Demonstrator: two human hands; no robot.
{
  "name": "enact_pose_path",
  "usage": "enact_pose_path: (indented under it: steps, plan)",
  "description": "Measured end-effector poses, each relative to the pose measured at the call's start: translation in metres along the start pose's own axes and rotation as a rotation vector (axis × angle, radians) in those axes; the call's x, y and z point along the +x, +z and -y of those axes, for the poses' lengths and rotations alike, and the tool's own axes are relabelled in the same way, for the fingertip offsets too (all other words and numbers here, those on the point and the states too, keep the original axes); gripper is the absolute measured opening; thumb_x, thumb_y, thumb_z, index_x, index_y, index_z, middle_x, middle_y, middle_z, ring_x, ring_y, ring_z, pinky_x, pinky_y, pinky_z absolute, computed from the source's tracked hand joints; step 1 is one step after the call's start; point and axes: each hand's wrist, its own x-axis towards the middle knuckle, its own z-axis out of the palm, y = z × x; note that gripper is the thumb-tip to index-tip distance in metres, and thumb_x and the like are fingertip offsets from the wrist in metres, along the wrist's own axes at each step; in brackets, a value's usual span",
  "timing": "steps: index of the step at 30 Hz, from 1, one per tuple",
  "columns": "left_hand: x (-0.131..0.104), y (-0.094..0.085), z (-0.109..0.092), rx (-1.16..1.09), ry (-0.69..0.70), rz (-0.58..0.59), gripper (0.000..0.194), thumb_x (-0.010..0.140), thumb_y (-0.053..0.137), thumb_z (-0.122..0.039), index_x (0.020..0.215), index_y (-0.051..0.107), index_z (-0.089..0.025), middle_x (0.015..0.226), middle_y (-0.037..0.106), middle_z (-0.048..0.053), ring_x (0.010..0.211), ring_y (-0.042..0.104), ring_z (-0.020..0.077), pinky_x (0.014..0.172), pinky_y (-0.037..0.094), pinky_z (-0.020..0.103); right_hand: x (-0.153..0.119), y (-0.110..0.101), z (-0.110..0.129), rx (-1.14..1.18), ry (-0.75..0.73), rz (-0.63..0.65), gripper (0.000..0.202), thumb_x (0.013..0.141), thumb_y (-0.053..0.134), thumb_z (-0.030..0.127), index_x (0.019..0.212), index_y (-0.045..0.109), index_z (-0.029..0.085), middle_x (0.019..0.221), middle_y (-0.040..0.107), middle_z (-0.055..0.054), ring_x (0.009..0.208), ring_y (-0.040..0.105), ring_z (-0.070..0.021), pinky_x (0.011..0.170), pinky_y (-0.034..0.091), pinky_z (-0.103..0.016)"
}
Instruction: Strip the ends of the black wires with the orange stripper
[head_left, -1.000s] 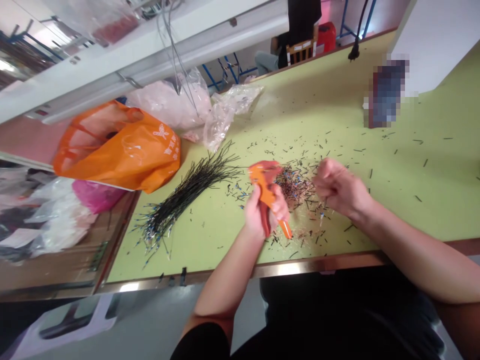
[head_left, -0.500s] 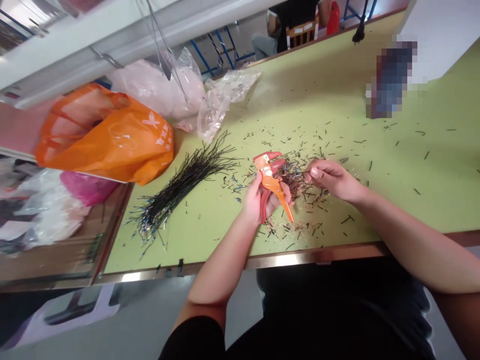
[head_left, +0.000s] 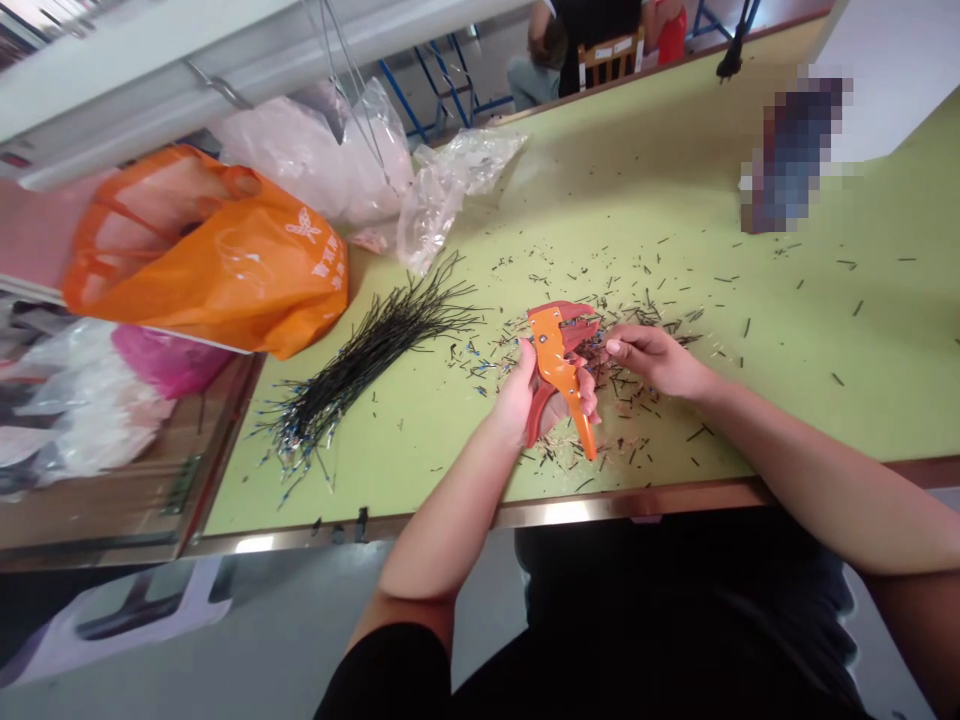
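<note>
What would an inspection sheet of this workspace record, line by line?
Surface: green table, strewn with short black scraps.
Things at work: orange and red tool in hand; bundle of black wires lying beside it.
Clutter: orange bag and clear plastic bags behind the bundle; a pixelated item at far right, unidentifiable.
Hands: left hand grips the tool; right hand is pinched near its jaws, contents too small to tell.
Cables: black plug by the far edge.
Surroundings: person seated beyond the table.
</note>
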Motion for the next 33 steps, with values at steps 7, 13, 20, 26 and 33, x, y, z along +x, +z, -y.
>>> enact_pose_path:
  steps: [7,13,20,26,33]
  plan:
    - [-0.001,0.004,0.001,0.054,-0.021,0.015,0.095,0.099,0.009,-0.086,0.089,0.070,-0.014,0.065,0.065,0.008,0.056,0.066,0.0215,0.060,0.062,0.039,0.002,0.014,-0.003,0.042,0.066,-0.021,0.050,0.102,0.057,0.068,0.086,0.063,0.021,0.087,0.065,-0.005,0.084,0.062,-0.0203,0.082,0.053,-0.037]
    - [0.002,0.003,0.003,0.046,0.002,0.007,0.092,0.095,0.016,-0.091,0.085,0.067,-0.015,0.062,0.062,0.005,0.050,0.062,0.0190,0.054,0.060,0.036,0.003,0.021,-0.003,0.021,0.074,-0.074,0.051,0.099,0.062,0.071,0.086,0.065,0.021,0.085,0.067,-0.005,0.083,0.063,-0.0214,0.084,0.052,-0.037]
    - [0.005,0.006,0.002,0.054,0.030,0.038,0.097,0.091,0.006,-0.091,0.081,0.066,-0.016,0.052,0.056,0.001,0.042,0.056,0.0154,0.047,0.055,0.029,0.004,0.023,-0.005,-0.031,0.057,-0.132,0.054,0.098,0.061,0.072,0.086,0.068,0.021,0.082,0.067,-0.004,0.078,0.060,-0.0198,0.079,0.050,-0.035]
    - [0.009,0.006,0.004,0.084,-0.022,-0.029,0.099,0.084,0.007,-0.097,0.066,0.061,-0.017,0.049,0.053,0.003,0.040,0.054,0.0152,0.045,0.054,0.030,0.005,0.025,-0.007,-0.042,0.094,-0.121,0.055,0.096,0.061,0.074,0.086,0.068,0.021,0.084,0.069,-0.005,0.083,0.063,-0.0225,0.084,0.053,-0.038]
    - [0.011,0.001,0.009,0.145,-0.042,-0.024,0.099,0.083,0.007,-0.100,0.066,0.059,-0.017,0.049,0.052,0.002,0.039,0.053,0.0136,0.043,0.051,0.027,0.005,0.026,-0.009,-0.033,0.099,-0.135,0.054,0.096,0.062,0.074,0.093,0.073,0.022,0.090,0.075,-0.006,0.089,0.068,-0.0251,0.091,0.056,-0.041]
